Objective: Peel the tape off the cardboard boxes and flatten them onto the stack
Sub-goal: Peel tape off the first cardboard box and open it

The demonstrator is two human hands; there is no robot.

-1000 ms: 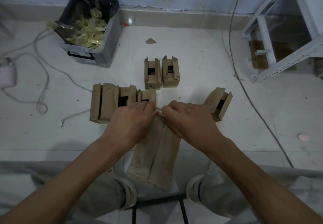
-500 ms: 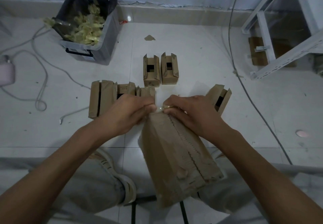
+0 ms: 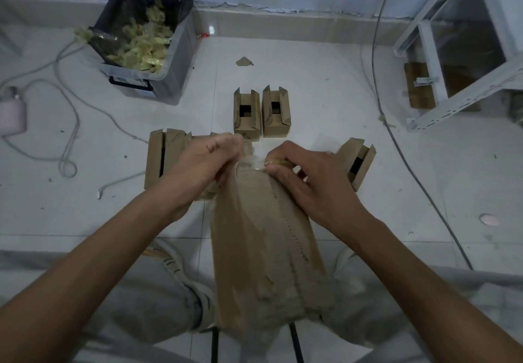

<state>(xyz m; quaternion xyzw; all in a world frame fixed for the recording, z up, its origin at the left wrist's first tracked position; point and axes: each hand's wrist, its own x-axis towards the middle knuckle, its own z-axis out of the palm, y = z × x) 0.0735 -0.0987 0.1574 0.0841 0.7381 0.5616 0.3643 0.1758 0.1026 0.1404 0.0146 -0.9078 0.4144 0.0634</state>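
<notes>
Cardboard fills the middle of the view: a long brown box (image 3: 266,252) is held up between the person's knees, its far end raised to the hands and its near end down toward the lap. The left hand (image 3: 202,164) curls its fingers round the far left corner of that box, and the right hand (image 3: 308,175) grips the far right corner, thumb and forefinger pinching a strip of clear tape (image 3: 253,161) that lies crumpled across the box's far edge between the two hands. Both hands are narrow and closed on what they hold, close together but not touching. Beyond the held box, two small open boxes (image 3: 261,112) stand side by side on the white tiled floor (image 3: 325,85). Left of the held box, partly hidden behind the left hand, lies a group of boxes (image 3: 164,158) pressed against each other; to its right a single box (image 3: 358,161) sits tilted, just past the right hand. Far beyond and to the left of the held box stands a grey bin (image 3: 147,42) lined with a black bag and full of crumpled yellowish tape. A white metal rack (image 3: 452,51) stands far right.
</notes>
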